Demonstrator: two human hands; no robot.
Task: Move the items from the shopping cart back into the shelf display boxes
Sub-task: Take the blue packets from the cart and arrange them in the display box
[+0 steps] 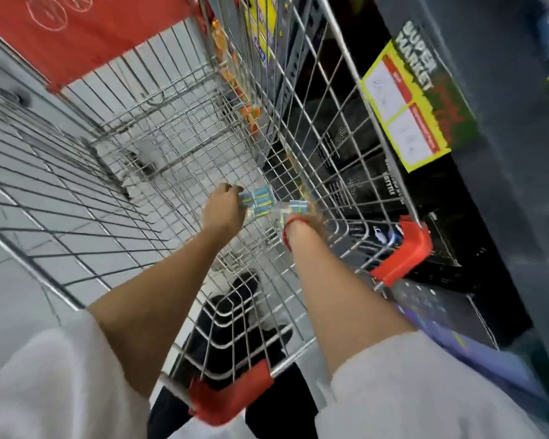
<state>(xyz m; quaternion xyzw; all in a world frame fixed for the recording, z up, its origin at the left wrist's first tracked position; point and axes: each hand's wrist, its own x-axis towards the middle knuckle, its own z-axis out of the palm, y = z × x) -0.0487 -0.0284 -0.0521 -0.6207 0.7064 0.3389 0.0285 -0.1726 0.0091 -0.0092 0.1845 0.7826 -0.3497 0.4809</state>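
Head view, heavily motion-blurred: your left hand (223, 206) pinches a blue-and-white packet (258, 198) low inside the wire shopping cart (76, 198). Your right hand (301, 221) is smeared among more packets (293, 206); grip cannot be told. Dark shelf (476, 198) with a yellow price tag (403, 112) stands right of the cart, its boxes indistinct.

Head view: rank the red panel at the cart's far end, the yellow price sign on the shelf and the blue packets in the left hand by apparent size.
1. Red panel, partly cropped.
2. Yellow price sign.
3. Blue packets held by the left hand.
Distances from the camera differ, so true sizes stay unsure.
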